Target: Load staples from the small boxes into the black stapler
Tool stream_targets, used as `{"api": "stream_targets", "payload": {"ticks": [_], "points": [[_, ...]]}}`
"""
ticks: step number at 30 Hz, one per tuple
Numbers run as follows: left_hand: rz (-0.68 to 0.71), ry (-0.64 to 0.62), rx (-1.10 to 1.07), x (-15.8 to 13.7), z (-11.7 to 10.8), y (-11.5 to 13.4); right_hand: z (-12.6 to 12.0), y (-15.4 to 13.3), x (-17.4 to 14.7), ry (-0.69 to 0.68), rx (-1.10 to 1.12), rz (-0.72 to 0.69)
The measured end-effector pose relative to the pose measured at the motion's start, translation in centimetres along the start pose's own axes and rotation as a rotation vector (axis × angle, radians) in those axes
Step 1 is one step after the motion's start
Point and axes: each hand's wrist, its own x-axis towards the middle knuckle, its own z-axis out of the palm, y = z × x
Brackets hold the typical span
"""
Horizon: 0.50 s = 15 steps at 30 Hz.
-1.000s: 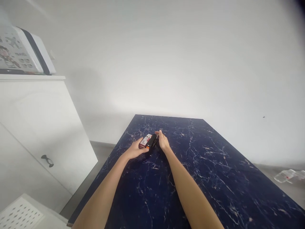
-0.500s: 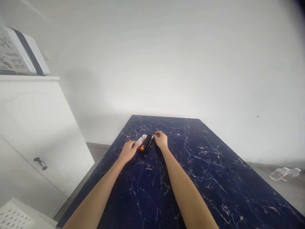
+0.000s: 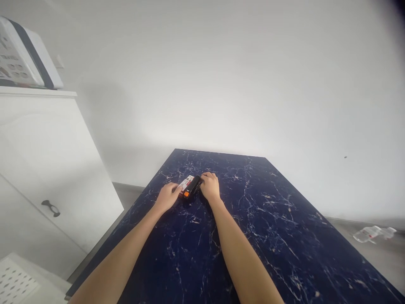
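Observation:
A black, stapler-like object with an orange end lies slanted on the dark blue marbled table. Against its left side is a flat white-and-red box. My left hand grips the box's left edge, its thumb along the near side. At the black object's far right end, my right hand is closed, fingers curled against it. Those fingers hide that end, and whether a smaller piece is between them cannot be made out.
A white cabinet with a dark handle stands on the left, a printed white case on its top. Behind the table rises a pale wall. Clear plastic bottles lie on the floor at right. A perforated white surface shows lower left.
My right hand has shifted slightly left, its fingers now closed against the black object. The left hand keeps its hold on the box. The view has moved a little.

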Motion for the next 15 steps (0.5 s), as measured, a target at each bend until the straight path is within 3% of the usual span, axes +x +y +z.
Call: {"api": "stream_targets", "payload": {"ticks": [7, 15], "points": [[-0.072, 0.028, -0.11, 0.1, 0.0, -0.4, -0.3, -0.1, 0.0, -0.044, -0.031, 0.033], [-0.214, 0.178, -0.581, 0.8, 0.6, -1.8, -0.1, -0.3, 0.0, -0.027, 0.038, 0.002]]}}
